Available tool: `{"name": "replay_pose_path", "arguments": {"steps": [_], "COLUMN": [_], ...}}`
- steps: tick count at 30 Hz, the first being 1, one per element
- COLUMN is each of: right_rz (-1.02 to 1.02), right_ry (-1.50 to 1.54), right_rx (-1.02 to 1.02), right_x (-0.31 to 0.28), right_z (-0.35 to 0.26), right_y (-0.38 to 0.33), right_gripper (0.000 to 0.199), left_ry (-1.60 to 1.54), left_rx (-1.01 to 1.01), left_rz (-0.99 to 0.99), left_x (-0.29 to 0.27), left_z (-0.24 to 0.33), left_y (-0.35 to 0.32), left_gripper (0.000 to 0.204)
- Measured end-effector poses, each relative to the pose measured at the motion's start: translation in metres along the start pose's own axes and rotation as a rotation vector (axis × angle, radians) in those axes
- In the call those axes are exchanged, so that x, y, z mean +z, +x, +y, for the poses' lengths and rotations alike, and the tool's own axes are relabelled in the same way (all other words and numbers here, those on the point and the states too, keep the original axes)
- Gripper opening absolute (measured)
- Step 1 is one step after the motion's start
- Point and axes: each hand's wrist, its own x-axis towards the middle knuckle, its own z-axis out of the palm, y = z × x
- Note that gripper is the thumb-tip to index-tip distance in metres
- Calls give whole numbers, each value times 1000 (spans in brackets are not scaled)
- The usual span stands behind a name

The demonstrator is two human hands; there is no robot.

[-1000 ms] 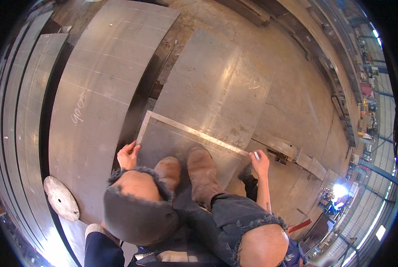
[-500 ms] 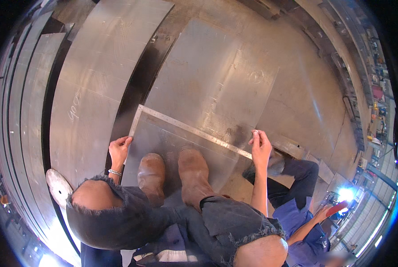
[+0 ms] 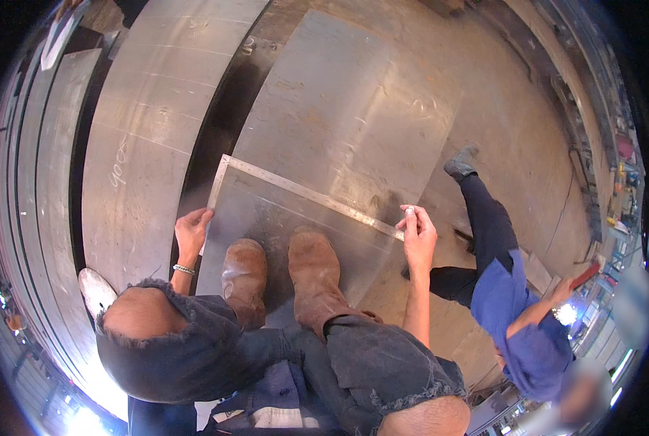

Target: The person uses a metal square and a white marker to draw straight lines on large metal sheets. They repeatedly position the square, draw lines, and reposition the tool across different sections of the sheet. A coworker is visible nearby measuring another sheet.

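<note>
Hands grip flat L-shaped steel square.

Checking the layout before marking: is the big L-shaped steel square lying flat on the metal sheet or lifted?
Flat, apparently: the L-shaped steel square lies along the grey metal sheet, left hand on its short leg, right hand at its long end.

2 hands, 1 steel square, 2 boots, 1 co-worker
</note>
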Motion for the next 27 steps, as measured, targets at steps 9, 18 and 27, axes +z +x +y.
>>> {"name": "replay_pose_path", "arguments": {"steps": [9, 18, 27], "right_rz": [-15, -52, -513], "right_ry": [-18, -88, -319], "right_rx": [19, 4, -248], "right_x": [10, 14, 65], "right_z": [-4, -15, -89], "right_y": [-1, 1, 6], "right_gripper": [22, 22, 16], "left_ry": [64, 25, 98], "left_rx": [-14, 13, 52], "left_rz": [2, 36, 31], "left_x": [-3, 0, -5], "left_z": [15, 10, 18], "left_y": [-3, -3, -7], "left_gripper": [38, 31, 33]}}
